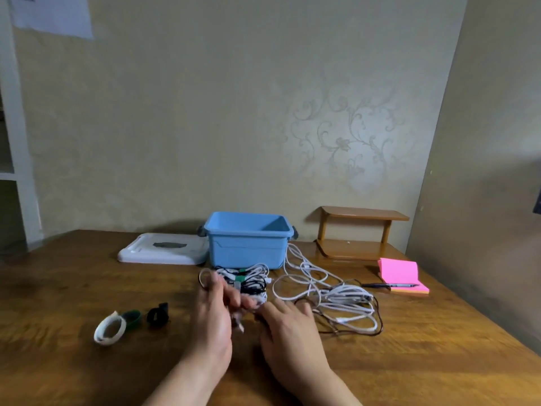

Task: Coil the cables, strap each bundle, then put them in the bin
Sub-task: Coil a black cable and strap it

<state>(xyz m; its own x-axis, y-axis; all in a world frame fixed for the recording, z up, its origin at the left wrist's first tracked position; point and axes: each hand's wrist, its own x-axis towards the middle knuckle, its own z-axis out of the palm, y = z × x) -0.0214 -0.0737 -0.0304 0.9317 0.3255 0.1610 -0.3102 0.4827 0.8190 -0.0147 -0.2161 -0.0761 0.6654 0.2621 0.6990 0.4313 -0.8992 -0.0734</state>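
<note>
Coiling seemed the step in hand. The blurred left hand (215, 315) had its fingers curled round a thin white cable end (238, 325); the right hand (288, 323) lay flat, fingers straight, holding nothing. Limp white and dark cables (336, 300) sprawled at two o'clock. Strapped bundles (247, 281) and the rigid blue plastic bin (246, 247) sat at twelve. The next move probably called for gathering even loops, then a soft white strap loop (109, 329) at nine.

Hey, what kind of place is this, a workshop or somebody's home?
Probably a room in a home, not a workshop: a wooden table stands against patterned wallpaper, with a small wooden shelf and pink sticky notes on it.
</note>
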